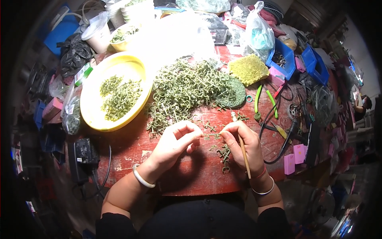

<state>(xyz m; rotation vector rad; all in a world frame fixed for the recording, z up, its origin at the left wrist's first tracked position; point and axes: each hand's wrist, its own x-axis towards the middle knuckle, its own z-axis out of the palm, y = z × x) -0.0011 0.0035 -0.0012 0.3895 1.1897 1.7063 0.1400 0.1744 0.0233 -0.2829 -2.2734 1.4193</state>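
Between the fingertips of both hands runs a thin green piece (pixel 211 135), held level above the red table. My left hand (pixel 175 139) is closed in a pinch at its left end. My right hand (pixel 246 143) pinches the right end and also keeps a slim wooden-handled tool (pixel 244 155) slanting through its fingers. Several loose green pieces with curled ends (pixel 225 153) lie under and beside my right hand. Beyond my hands rises a big heap of similar green pieces (pixel 187 85). What tips the wooden-handled tool is too small to tell.
A yellow-rimmed basin (pixel 89 117) with more green pieces stands left. Right of the heap are a round green pad (pixel 232 95), a yellow textured block (pixel 248 69), green-handled pliers (pixel 258 99) and blue bins (pixel 282 59). A black power box (pixel 82 153) sits at the left edge.
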